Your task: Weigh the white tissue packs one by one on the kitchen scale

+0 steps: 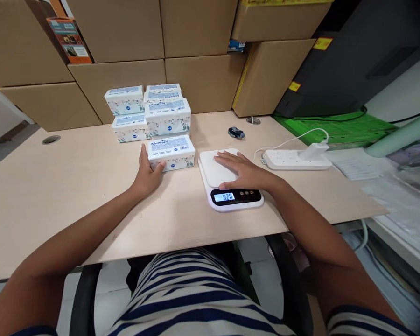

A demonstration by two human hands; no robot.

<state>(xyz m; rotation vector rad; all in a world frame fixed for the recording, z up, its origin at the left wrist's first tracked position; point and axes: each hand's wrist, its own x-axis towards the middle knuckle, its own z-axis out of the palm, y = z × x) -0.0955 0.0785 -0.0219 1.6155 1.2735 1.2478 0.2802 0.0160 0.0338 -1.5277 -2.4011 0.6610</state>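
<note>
Tissue pack (pixel 172 150) is lying on the desk (pixel 177 210) beside the scale (pixel 217 173), long axis running sideways, "Manhua" facing up; left hand (pixel 149 176) is gripping its left end, right hand (pixel 243 170) is resting spread over the "8.20" readout (pixel 224 197).

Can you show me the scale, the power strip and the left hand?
Scale (pixel 215 172), head view: its white plate.
Power strip (pixel 287 160), head view: its white body.
Left hand (pixel 148 177), head view: its back.

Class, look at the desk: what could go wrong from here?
If the right hand, spread over the scale, presses down, the display, showing 8.20, might mislead. The left hand holds the front tissue pack close beside the scale, so a small shove might nudge the scale.
</note>
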